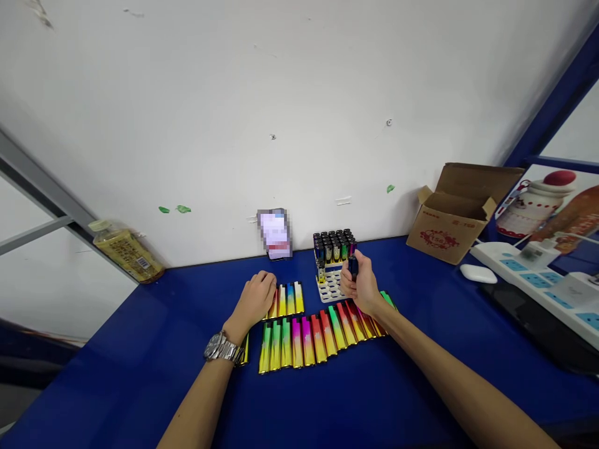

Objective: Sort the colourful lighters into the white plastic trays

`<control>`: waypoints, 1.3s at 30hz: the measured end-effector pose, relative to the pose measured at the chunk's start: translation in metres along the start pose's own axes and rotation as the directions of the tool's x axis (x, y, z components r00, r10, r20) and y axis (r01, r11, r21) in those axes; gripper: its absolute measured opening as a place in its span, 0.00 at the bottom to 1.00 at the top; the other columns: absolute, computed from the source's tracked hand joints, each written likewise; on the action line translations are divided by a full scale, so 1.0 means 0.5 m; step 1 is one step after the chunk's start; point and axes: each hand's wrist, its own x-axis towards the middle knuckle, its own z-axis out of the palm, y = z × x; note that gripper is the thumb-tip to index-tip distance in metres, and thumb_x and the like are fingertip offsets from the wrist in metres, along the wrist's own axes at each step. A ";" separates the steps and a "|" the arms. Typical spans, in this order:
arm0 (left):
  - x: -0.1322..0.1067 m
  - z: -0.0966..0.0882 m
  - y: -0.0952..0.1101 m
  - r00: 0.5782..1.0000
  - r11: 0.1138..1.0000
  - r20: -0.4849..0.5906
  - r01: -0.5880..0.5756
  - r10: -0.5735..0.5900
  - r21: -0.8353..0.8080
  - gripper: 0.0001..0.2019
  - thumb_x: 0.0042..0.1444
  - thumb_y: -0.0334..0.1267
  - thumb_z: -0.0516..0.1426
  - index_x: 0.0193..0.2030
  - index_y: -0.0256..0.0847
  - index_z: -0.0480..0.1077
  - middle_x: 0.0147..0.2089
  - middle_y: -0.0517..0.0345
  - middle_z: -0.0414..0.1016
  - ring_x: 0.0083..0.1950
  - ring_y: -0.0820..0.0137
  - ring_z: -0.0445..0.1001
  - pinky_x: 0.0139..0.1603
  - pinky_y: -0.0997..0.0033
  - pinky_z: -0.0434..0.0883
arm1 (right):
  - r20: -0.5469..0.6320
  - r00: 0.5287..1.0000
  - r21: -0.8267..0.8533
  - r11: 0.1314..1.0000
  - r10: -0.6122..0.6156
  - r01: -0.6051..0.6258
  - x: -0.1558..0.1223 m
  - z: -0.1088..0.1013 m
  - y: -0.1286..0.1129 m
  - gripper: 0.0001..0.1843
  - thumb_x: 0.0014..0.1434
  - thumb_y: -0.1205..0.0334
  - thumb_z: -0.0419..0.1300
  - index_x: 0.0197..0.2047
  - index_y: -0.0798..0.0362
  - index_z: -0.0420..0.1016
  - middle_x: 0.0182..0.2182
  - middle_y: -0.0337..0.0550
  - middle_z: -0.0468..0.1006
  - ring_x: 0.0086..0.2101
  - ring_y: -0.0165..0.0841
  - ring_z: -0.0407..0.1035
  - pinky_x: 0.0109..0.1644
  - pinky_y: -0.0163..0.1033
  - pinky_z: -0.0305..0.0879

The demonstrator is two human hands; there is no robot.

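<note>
My right hand [362,284] is closed around a dark lighter [353,267], held upright above the white rack's edge, the thumb near its top. The white rack [331,288] has rows of holes. Several black-topped lighters [334,245] stand in its back part, and a single lighter [321,272] is at its front left. My left hand [257,298], palm down with fingers curled, is at the left end of a short row of shiny lighters [291,298]; its fingertips are hidden. In front lies a longer curved row of metallic rainbow-coloured lighters [307,342], partly covered by my right forearm.
A phone [275,234] leans on the wall behind the blue table [322,405]. On the left, a yellow-labelled bottle [127,252] lies tilted. The right side holds an open cardboard box [447,224], a white earbud-type case [478,274], a power strip [538,280] and a dark flat object [538,327].
</note>
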 end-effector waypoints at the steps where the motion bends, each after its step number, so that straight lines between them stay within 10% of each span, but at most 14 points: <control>1: 0.000 0.000 0.000 1.000 1.000 -0.002 0.000 0.000 -0.003 0.13 0.65 0.37 0.41 0.41 0.42 0.66 0.43 0.52 0.71 0.44 0.63 0.70 0.43 0.64 0.66 | -0.030 0.999 -0.005 1.000 0.019 -0.020 0.001 0.002 0.000 0.24 0.59 0.45 0.39 0.16 0.48 0.49 0.08 0.28 0.44 0.10 0.23 0.36 0.12 0.31 0.37; 29: 0.001 0.002 -0.003 1.000 1.000 -0.010 -0.009 0.009 0.001 0.14 0.65 0.38 0.41 0.40 0.42 0.66 0.43 0.52 0.71 0.43 0.64 0.70 0.43 0.64 0.67 | -0.005 0.995 -0.126 0.987 0.097 -0.097 0.003 0.011 0.009 0.26 0.62 0.47 0.35 0.16 0.48 0.48 0.09 0.30 0.43 0.11 0.24 0.35 0.12 0.31 0.35; 39: 0.000 0.002 -0.004 1.000 1.000 -0.003 -0.016 0.016 0.011 0.13 0.65 0.37 0.41 0.40 0.42 0.66 0.42 0.52 0.71 0.44 0.63 0.70 0.42 0.63 0.66 | 0.187 0.892 -0.386 0.805 -0.411 0.451 -0.004 -0.012 0.011 0.19 0.63 0.41 0.45 0.34 0.48 0.55 0.22 0.33 0.66 0.23 0.29 0.61 0.28 0.34 0.60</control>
